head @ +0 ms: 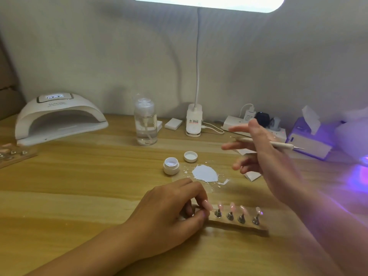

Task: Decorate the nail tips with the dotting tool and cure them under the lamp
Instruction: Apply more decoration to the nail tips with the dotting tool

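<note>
Left hand (169, 212) pinches nail tip (207, 205) | right hand (264, 156) fingers spread; thumb clamps dotting tool (282, 144)

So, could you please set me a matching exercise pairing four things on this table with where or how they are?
Things: 1 curing lamp, 2 jar, 3 dotting tool, 4 nail holder.
States: A in the right hand, B far left, C pinched by the left hand, D open, cap beside it.
Pairs: 1-B, 2-D, 3-A, 4-C.

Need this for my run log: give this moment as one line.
left hand: grips holder end | right hand: raised, holds dotting tool | nail tips: on holder | lamp: far left
</note>
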A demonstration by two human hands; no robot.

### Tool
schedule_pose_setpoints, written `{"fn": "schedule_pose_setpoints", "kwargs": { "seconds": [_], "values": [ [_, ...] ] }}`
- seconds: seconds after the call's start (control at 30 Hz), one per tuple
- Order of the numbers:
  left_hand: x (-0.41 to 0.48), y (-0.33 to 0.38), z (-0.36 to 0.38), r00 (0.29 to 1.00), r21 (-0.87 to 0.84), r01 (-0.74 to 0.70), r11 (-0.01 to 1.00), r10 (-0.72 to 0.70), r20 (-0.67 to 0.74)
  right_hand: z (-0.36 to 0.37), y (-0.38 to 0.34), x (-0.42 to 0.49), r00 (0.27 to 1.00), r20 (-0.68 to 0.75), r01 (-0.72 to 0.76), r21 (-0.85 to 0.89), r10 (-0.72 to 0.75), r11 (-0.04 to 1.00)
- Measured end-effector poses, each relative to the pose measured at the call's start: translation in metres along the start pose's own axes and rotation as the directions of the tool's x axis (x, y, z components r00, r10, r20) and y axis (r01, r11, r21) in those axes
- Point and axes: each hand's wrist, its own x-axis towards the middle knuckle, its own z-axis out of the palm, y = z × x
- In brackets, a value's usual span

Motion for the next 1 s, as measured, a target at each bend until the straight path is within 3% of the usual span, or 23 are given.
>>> {"fn": "schedule_pose_setpoints", "kwargs": {
  "seconds": [0.1, 0.17, 0.23, 0.33, 0.53, 0.63, 0.7, 0.8, 1.0],
  "values": [
    [0.003, -0.003, 0.000, 0.997, -0.179, 0.069, 0.981, -0.075, -0.029, -0.011, -0.020, -0.013, 0.979, 0.180, 0.144, -0.290, -0.094, 0.946],
    [0.005, -0.006, 0.000, 0.986, -0.235, 0.118, 0.965, -0.141, -0.084, -0.023, -0.020, -0.030, 0.955, 0.271, 0.254, -0.539, -0.120, 0.803],
    [0.005, -0.009, 0.000, 0.966, -0.184, 0.175, 0.967, -0.205, -0.158, -0.032, -0.007, -0.054, 0.945, 0.314, 0.301, -0.717, -0.093, 0.629],
    [0.006, -0.011, 0.001, 0.947, -0.156, 0.226, 0.961, -0.254, -0.194, -0.034, 0.008, -0.089, 0.949, 0.303, 0.286, -0.718, -0.084, 0.634],
    [0.007, -0.015, 0.001, 0.941, -0.177, 0.249, 0.952, -0.281, -0.188, -0.039, 0.003, -0.098, 0.940, 0.335, 0.314, -0.780, -0.063, 0.542],
    [0.007, -0.018, 0.000, 0.939, -0.193, 0.260, 0.946, -0.294, -0.177, -0.049, 0.011, -0.094, 0.966, 0.233, 0.250, -0.746, -0.108, 0.617],
    [0.008, -0.020, -0.002, 0.953, -0.146, 0.244, 0.959, -0.265, -0.147, -0.062, 0.022, -0.086, 0.980, 0.067, 0.177, -0.715, -0.186, 0.676],
    [0.008, -0.019, -0.003, 0.977, -0.072, 0.189, 0.979, -0.195, -0.091, -0.084, 0.041, -0.068, 0.980, -0.132, 0.024, -0.655, -0.147, 0.755],
    [0.009, -0.019, -0.006, 0.985, -0.092, 0.170, 0.981, -0.171, -0.003, -0.086, 0.069, -0.040, 0.957, -0.281, -0.143, -0.682, -0.075, 0.718]
  ]
}}
